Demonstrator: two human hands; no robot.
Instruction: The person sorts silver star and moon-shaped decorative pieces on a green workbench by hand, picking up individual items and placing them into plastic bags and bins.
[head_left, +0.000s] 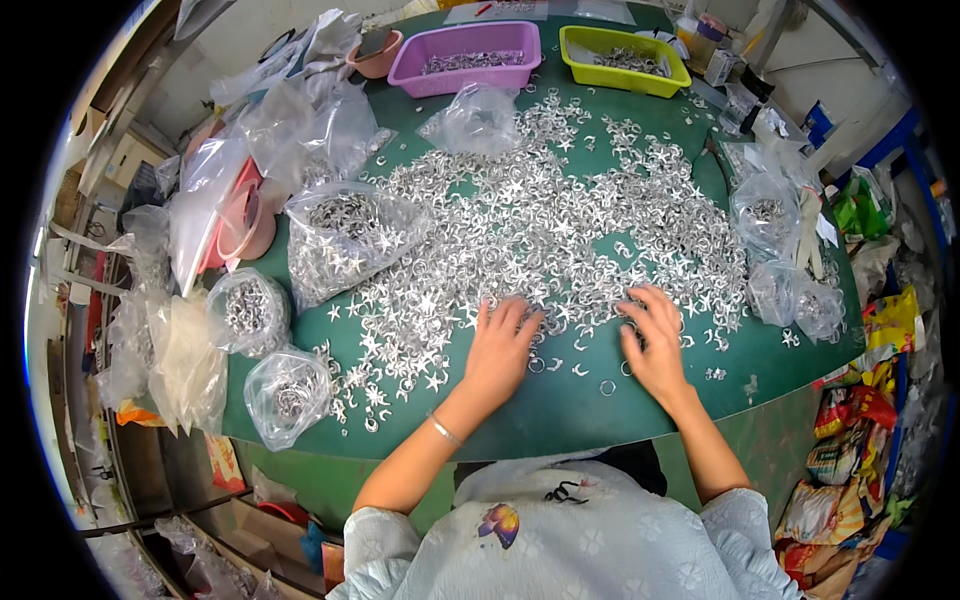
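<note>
A wide heap of small silvery metal pieces, many star-shaped and others crescents or rings, covers the green tabletop. At the heap's near edge my left hand rests palm down, its fingers stretched onto the pieces and slightly apart. My right hand lies to the right of it with fingers loosely bent and thumb apart, touching the same edge. No held piece shows in either hand. Between the hands and just below them lie a few loose pieces, including a plain ring.
Left of the heap stand clear bags of pieces, a round bagged container and a pink basin. Purple and yellow-green trays with pieces sit at the back. More filled bags and pliers-like handles lie right.
</note>
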